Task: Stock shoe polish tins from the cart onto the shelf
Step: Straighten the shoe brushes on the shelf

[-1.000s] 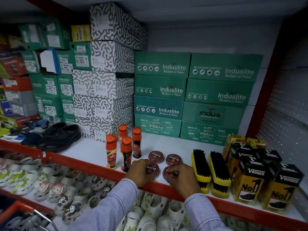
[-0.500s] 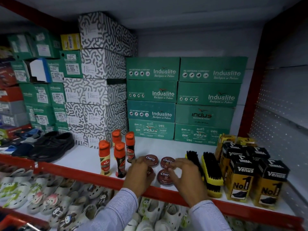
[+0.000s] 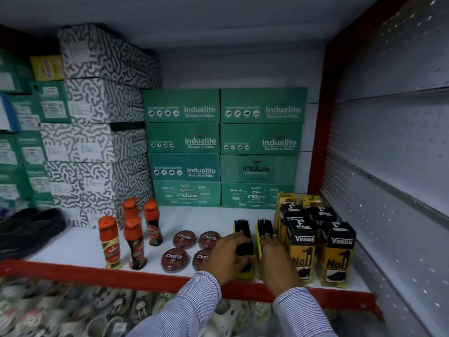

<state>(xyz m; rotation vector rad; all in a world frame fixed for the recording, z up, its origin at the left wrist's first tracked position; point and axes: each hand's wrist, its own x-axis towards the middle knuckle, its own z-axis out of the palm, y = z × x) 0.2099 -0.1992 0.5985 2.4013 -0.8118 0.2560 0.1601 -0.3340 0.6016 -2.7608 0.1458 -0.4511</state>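
Observation:
Several round maroon Cherry shoe polish tins (image 3: pixel 184 238) lie flat on the white shelf (image 3: pixel 80 244), in two rows near its red front edge. The front right tin (image 3: pixel 200 259) is partly hidden by my left hand (image 3: pixel 227 256). That hand wraps over the left yellow-backed black shoe brush (image 3: pixel 241 231). My right hand (image 3: pixel 277 261) lies against the right shoe brush (image 3: pixel 264 227), fingers pointing to the back. No tin is in either hand. The cart is out of view.
Orange-capped liquid polish bottles (image 3: pixel 132 242) stand left of the tins. Yellow-black Venus boxes (image 3: pixel 303 254) stand right of the brushes. Green Induslite shoe boxes (image 3: pixel 184 166) and patterned boxes (image 3: pixel 97 142) fill the back. Black shoes (image 3: pixel 29 229) sit far left, sandals on the shelf below.
Both hands have left the polish tins and moved right onto the two shoe brushes. The view has swung to the right.

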